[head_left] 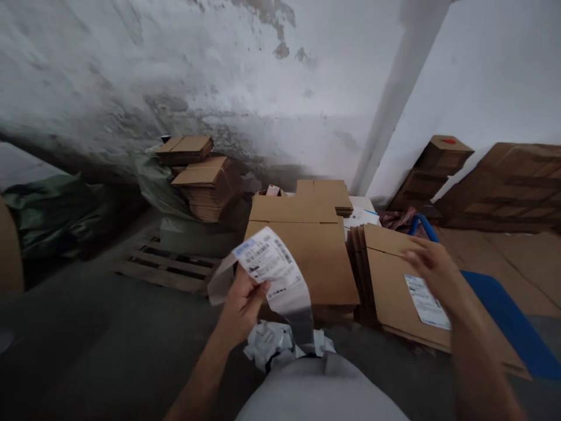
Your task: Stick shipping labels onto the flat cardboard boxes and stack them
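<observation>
My left hand [242, 304] is closed on a strip of printed shipping labels [270, 264] that curls up and over it, its backing trailing down to my lap. My right hand [432, 263] hovers with loosely spread fingers over a flat cardboard box [390, 292]. That box carries a white label [426, 301] stuck just below the hand. It leans on a row of flattened boxes standing on edge [356, 257]. A larger stack of flat cardboard [302, 245] lies in front of me between the two hands.
Crumpled label backing [268, 344] lies on the floor by my knees. A wooden pallet [169, 266] sits at left, with stacks of folded cartons [205, 181] behind it. A blue trolley [504, 304] is on the right and more boxes [442, 161] lean on the wall.
</observation>
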{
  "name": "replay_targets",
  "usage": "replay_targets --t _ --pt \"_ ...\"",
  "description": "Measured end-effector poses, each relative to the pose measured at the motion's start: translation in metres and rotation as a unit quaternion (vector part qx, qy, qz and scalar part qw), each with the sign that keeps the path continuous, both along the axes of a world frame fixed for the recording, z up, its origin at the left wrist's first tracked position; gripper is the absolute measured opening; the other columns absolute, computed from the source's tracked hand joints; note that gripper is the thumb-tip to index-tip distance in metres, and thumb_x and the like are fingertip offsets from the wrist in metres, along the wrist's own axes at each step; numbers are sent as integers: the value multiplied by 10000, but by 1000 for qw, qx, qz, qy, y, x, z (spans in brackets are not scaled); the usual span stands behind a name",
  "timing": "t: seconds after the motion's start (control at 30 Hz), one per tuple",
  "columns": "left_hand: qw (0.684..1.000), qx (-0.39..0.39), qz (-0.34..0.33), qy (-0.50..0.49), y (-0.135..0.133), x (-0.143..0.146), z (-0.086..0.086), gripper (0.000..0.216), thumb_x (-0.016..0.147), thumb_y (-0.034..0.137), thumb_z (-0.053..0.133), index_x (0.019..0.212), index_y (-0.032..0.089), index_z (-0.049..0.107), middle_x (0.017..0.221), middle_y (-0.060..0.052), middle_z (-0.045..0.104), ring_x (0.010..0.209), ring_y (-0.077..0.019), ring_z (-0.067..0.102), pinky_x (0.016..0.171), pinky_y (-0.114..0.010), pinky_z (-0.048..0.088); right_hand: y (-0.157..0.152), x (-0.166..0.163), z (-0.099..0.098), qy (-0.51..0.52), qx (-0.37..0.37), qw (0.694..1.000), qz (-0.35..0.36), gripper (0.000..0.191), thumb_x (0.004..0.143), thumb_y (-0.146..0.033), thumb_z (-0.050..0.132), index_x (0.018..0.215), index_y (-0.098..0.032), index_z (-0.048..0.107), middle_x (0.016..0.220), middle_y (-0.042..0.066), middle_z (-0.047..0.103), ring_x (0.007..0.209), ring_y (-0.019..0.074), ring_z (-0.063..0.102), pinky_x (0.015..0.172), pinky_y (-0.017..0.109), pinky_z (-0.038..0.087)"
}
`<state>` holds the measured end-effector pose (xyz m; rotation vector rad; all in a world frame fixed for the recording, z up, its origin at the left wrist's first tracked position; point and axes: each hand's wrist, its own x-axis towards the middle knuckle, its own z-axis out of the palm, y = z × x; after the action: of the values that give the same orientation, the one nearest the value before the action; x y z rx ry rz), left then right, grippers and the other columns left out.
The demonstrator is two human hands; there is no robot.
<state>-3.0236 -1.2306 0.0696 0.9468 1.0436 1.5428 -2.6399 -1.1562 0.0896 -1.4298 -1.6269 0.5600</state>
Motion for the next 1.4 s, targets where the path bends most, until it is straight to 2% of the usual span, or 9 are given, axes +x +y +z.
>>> replay_targets --t 0.17,0.37,0.47,0.63,0.77,0.97,1.2,1.3,1.4 --pt "959 9 -141 245 -14 7 6 45 748 174 738 720 209 744 793 -101 682 853 -272 621 893 -321 453 -3 -147 25 113 -118 903 397 405 816 -330 689 1191 -214 590 1015 41 679 902 154 644 809 308 530" --pt "980 -105 -99 -134 -17 3 -2 409 795 507 669 1014 166 724 1088 -145 703 1070 -312 630 930 -392 497 -30 -200 1 24 -11 934 356 160 842 -113 606 972 -198 641 916 20 689 840 140 640 745 254 490" --pt "952 -171 -7 -254 -8 -4 0 375 860 374 593 1096 100 691 1116 -163 705 1103 -295 635 941 -398 513 -41 -207 -1 -22 77 915 395 137 840 -72 599 875 -196 642 932 42 647 923 167 596 809 292 476" --pt "937 -165 147 -270 0 -31 1 334 908 260 479 1084 83 701 1171 -133 702 1170 -234 609 918 -304 531 -31 -203 33 28 119 932 342 122 872 -113 600 945 -210 611 1074 59 613 1089 181 553 933 345 458" --pt "936 -168 97 -292 -4 -24 10 366 915 281 490 1185 102 661 1229 -145 677 1212 -283 583 974 -403 516 -23 -219 21 1 31 926 377 588 849 -192 677 1389 -266 455 1186 47 657 1047 172 633 929 337 492" --pt "917 -191 22 -349 -9 -2 21 439 955 262 438 1346 91 538 1244 -169 663 1184 -293 604 992 -444 506 -30 -238 -6 23 74 922 380 110 848 -108 651 895 -201 687 882 5 721 814 126 671 730 216 496" --pt "924 -179 69 -330 2 -20 9 387 950 260 430 1230 75 622 1193 -168 687 1164 -291 618 954 -420 536 -31 -212 37 62 124 909 392 115 917 -187 565 812 -202 610 881 35 574 890 145 556 783 272 467" --pt "933 -119 172 -293 15 -52 -9 331 945 251 434 1108 84 669 1176 -144 697 1134 -244 636 874 -314 568 -9 -193 46 208 127 924 295 118 953 -309 536 883 -214 531 847 11 550 800 130 549 719 259 468" --pt "930 -135 236 -246 26 -76 -32 329 965 216 384 1048 104 681 1073 -119 727 1062 -208 666 840 -287 570 21 -190 33 147 134 970 140 226 1000 -386 429 932 -196 529 861 13 560 779 127 556 693 259 483"
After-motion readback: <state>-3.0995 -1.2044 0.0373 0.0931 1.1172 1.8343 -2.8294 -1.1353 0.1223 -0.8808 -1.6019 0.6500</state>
